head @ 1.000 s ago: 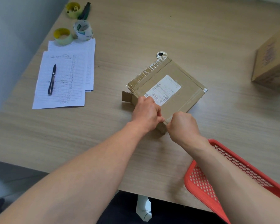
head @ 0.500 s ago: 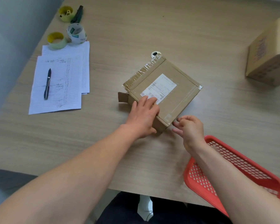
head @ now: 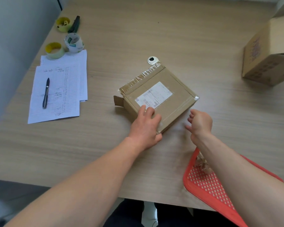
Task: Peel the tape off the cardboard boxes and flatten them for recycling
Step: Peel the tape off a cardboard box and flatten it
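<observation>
A small flat cardboard box (head: pixel 174 79) with a white shipping label (head: pixel 154 95) lies in the middle of the table. Shiny tape (head: pixel 143 77) runs along its far-left edge, and a small side flap sticks out at the left corner. My left hand (head: pixel 146 126) presses flat on the box's near corner, fingers straight and reaching the label. My right hand (head: pixel 201 123) hovers just right of the box, off the cardboard, fingers curled together. A faint clear tape strip (head: pixel 179 126) seems to stretch from the near edge to those fingers.
A red mesh basket (head: pixel 208 190) holding crumpled tape sits at the near right edge under my right forearm. A bigger cardboard box (head: pixel 267 59) stands far right. Lined papers (head: pixel 59 99) with a pen (head: pixel 46 92), and tape rolls (head: pixel 53 49), lie far left.
My right hand left the box's near edge and moved right and away. My left hand changed from pinching at the edge to lying flat on the box.
</observation>
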Motion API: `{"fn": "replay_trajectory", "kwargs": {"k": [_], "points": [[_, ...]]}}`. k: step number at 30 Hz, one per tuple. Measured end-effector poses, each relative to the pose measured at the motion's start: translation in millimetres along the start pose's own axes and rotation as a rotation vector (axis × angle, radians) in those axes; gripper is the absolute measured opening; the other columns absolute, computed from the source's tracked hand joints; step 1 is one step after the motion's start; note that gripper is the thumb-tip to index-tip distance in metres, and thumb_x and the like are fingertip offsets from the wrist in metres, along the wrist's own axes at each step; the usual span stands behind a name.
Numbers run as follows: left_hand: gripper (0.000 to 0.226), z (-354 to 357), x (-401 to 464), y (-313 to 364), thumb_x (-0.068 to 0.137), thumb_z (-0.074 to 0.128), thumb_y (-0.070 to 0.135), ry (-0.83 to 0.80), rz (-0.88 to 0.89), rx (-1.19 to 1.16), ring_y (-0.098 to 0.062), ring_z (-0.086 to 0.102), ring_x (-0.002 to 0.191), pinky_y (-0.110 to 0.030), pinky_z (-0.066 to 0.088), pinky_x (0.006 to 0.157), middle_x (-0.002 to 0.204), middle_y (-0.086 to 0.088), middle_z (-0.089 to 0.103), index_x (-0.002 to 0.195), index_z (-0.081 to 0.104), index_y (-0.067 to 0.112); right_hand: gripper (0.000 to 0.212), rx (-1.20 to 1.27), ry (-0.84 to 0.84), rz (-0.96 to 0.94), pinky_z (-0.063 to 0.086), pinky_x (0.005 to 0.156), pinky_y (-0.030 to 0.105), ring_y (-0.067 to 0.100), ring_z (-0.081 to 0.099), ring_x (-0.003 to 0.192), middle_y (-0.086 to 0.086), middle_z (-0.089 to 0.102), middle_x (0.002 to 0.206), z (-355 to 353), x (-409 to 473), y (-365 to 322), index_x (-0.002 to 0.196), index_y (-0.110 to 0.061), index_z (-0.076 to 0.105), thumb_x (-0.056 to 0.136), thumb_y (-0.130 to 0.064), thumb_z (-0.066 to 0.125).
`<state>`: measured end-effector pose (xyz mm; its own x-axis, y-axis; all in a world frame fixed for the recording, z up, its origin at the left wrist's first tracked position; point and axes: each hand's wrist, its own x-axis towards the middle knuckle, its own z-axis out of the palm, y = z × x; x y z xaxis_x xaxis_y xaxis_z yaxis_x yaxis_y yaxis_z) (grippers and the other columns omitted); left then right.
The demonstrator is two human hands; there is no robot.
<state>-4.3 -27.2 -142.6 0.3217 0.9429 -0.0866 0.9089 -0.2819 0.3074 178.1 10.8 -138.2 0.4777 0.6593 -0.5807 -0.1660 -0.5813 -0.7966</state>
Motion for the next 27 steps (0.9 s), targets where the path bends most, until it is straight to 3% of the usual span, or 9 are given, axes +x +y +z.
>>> {"fn": "replay_trajectory", "kwargs": {"k": [3,6,10,12,15,17,20,24,27], "points": [[0.046,7.8,-16.2,-6.1,0.068,0.076,0.037,0.065,-0.011,-0.055,-0.041,0.036,0.13,-0.041,0.049,0.091,0.119,-0.01,0.048,0.104,0.06,0.013,0.015,-0.039,0.077,-0.042,0.054,0.076,0.043,0.012,0.05,0.063,-0.004,0.052,0.073,-6.9,16.3,-10.2,0.091,-0.016,0.062,0.08,-0.021,0.07],[0.042,8.1,-20.9,-7.6,0.065,0.076,0.035,0.094,-0.016,-0.07,-0.037,0.039,0.126,-0.036,0.052,0.076,0.113,-0.007,0.047,0.097,0.058,0.014,0.037,-0.036,0.011,-0.045,0.054,0.08,0.043,0.011,0.051,0.071,-0.003,0.054,0.087,-5.6,22.8,-18.6,0.115,-0.014,0.058,0.079,-0.007,0.067],[0.044,3.0,-20.0,-8.0,0.059,0.067,0.044,0.137,-0.021,-0.037,-0.033,0.047,0.104,-0.045,0.049,0.078,0.102,-0.006,0.049,0.091,0.058,0.015,0.038,-0.017,-0.095,-0.08,0.055,0.089,0.053,0.015,0.057,0.073,0.003,0.057,0.089,-3.1,23.4,-25.2,0.109,-0.012,0.058,0.079,0.011,0.061],[0.052,-3.3,-17.6,-8.5,0.06,0.066,0.055,0.121,-0.063,0.034,-0.031,0.046,0.104,-0.046,0.045,0.083,0.105,-0.003,0.048,0.096,0.056,0.019,0.038,-0.002,-0.135,-0.132,0.057,0.088,0.051,0.021,0.06,0.08,0.003,0.057,0.088,-2.7,21.3,-30.9,0.105,-0.011,0.059,0.077,0.014,0.065],[0.079,-19.0,-12.2,-10.7,0.06,0.07,0.072,0.125,-0.124,0.051,-0.027,0.041,0.116,-0.047,0.039,0.095,0.124,0.0,0.042,0.122,0.05,0.028,0.037,-0.005,-0.228,-0.315,0.057,0.081,0.038,0.024,0.063,0.086,0.004,0.063,0.088,1.8,8.9,-46.6,0.094,-0.015,0.063,0.072,0.014,0.071],[0.097,-38.9,-2.2,-11.9,0.059,0.071,0.073,0.237,-0.121,0.023,-0.031,0.036,0.13,-0.054,0.04,0.101,0.139,-0.003,0.034,0.138,0.04,0.027,0.04,-0.062,-0.287,-0.515,0.056,0.085,0.033,0.017,0.067,0.097,0.0,0.07,0.098,6.5,-5.9,-57.6,0.091,-0.022,0.066,0.069,0.01,0.075],[0.105,-78.7,17.6,-13.3,0.062,0.074,0.066,0.426,-0.104,0.061,-0.037,0.022,0.145,-0.063,0.037,0.104,0.153,-0.006,0.023,0.148,0.03,0.023,0.042,-0.129,-0.371,-0.755,0.056,0.085,0.025,0.004,0.067,0.101,-0.008,0.071,0.106,11.3,-35.7,-69.1,0.09,-0.022,0.066,0.07,0.015,0.07],[0.079,-108.8,28.7,-18.1,0.058,0.083,0.043,0.514,-0.012,0.111,-0.036,0.031,0.143,-0.068,0.037,0.098,0.146,-0.006,0.045,0.13,0.055,0.022,0.036,-0.214,-0.396,-1.063,0.054,0.086,0.02,0.013,0.067,0.106,-0.005,0.07,0.109,9.3,-58.5,-65.7,0.086,-0.021,0.064,0.069,0.011,0.071],[0.063,-104.5,20.2,-25.0,0.051,0.085,0.031,0.549,0.038,0.042,-0.032,0.045,0.132,-0.068,0.037,0.095,0.127,-0.003,0.057,0.107,0.058,0.022,0.018,-0.116,-0.448,-1.016,0.053,0.075,0.02,0.013,0.068,0.1,0.001,0.072,0.101,4.1,-65.7,-58.4,0.074,-0.016,0.06,0.071,0.0,0.068]]}}
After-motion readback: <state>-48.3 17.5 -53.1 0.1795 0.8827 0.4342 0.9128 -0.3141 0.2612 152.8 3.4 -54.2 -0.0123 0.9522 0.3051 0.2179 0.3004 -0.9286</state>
